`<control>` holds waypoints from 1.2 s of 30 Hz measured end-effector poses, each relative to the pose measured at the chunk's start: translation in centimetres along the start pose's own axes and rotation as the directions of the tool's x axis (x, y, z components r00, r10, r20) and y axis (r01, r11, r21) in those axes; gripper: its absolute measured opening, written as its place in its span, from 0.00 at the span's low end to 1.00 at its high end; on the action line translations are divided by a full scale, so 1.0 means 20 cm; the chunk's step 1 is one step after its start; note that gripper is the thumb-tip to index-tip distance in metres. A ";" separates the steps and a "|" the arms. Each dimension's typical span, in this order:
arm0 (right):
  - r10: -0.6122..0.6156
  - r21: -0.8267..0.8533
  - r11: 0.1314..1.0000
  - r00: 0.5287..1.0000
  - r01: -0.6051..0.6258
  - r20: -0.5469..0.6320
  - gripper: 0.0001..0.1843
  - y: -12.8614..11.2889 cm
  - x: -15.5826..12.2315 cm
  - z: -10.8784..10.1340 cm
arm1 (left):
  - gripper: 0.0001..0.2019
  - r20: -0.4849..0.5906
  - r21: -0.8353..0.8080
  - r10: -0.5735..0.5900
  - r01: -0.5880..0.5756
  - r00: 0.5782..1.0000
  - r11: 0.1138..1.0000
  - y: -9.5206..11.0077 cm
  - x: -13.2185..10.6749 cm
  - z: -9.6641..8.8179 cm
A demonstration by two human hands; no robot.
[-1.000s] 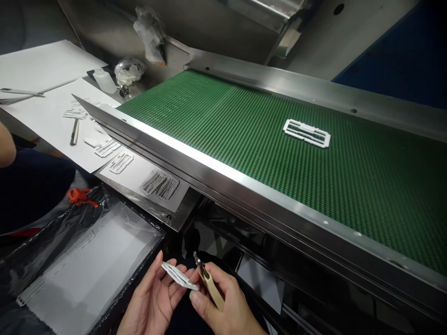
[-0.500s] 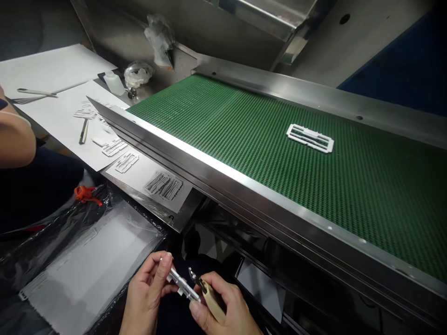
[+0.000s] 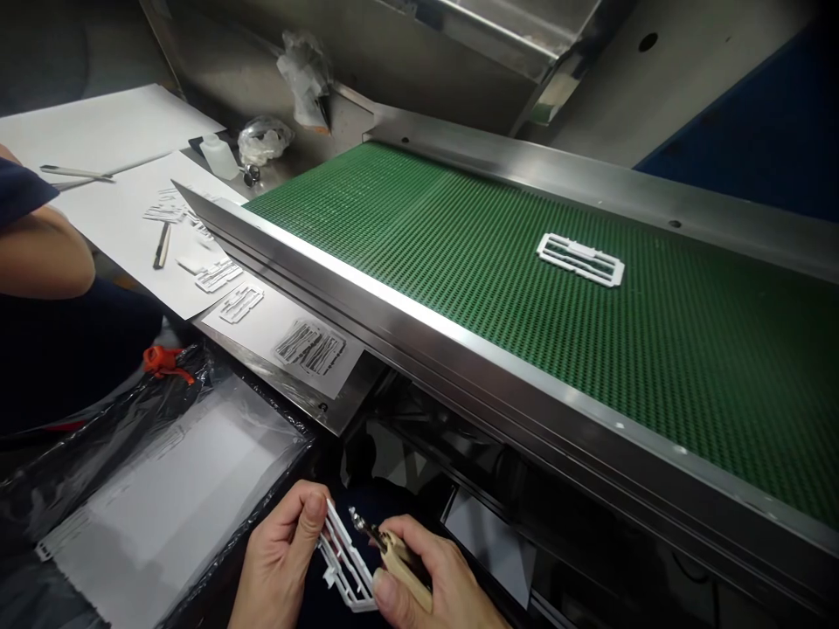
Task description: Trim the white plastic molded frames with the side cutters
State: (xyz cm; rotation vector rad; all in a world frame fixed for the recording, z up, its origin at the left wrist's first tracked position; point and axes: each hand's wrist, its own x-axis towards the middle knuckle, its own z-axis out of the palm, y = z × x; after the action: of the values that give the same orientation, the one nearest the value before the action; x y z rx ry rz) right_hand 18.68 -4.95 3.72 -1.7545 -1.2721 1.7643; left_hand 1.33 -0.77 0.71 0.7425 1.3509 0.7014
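At the bottom edge of the view, my left hand (image 3: pixel 283 563) pinches a small white plastic frame part (image 3: pixel 343 559), tilted up on its edge. My right hand (image 3: pixel 436 581) grips a small cutter with a tan handle (image 3: pixel 393 552); its metal tip sits right at the frame's upper side. A second white frame part (image 3: pixel 580 259) lies flat on the green conveyor belt (image 3: pixel 459 253), far from both hands.
The steel belt rail (image 3: pixel 419 332) runs diagonally above my hands. Left of it, white paper sheets (image 3: pixel 124 218) carry several small white parts and a pen. A black-bagged tray with a white sheet (image 3: pixel 150 489) lies at lower left. Another person's arm (image 3: pixel 39 253) is at the left edge.
My left hand has turned the white frame from lying flat on my fingers to standing on edge. The cutter tip stayed against it. The other person's arm came further into view.
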 end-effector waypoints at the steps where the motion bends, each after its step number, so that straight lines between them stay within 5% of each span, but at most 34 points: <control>1: -0.004 -0.045 0.999 1.000 0.004 -0.002 0.28 0.00 0.00 -0.01 | 0.18 0.014 0.011 0.002 -0.002 1.000 1.000 0.01 -0.01 0.00; 14: 0.004 -0.197 0.980 1.000 -0.005 -0.007 0.24 -0.02 -0.04 -0.02 | 0.19 0.074 0.145 0.018 -0.029 0.997 0.989 0.00 -0.04 -0.02; 28: 0.083 -0.378 0.921 0.996 -0.093 -0.044 0.16 -0.08 -0.04 -0.02 | 0.20 0.008 0.210 0.104 -0.104 0.995 0.972 0.01 -0.05 -0.03; 36: 0.177 -0.046 0.984 0.982 -0.174 0.068 0.21 -0.04 0.00 0.00 | 0.21 -0.031 0.153 0.051 -0.045 0.998 0.987 -0.01 -0.04 -0.02</control>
State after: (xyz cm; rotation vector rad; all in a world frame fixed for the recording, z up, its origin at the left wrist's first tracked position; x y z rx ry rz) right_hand 18.45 -4.40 4.39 -1.8924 -1.2213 1.9270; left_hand 0.91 -1.54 1.01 0.8903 1.4336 0.6568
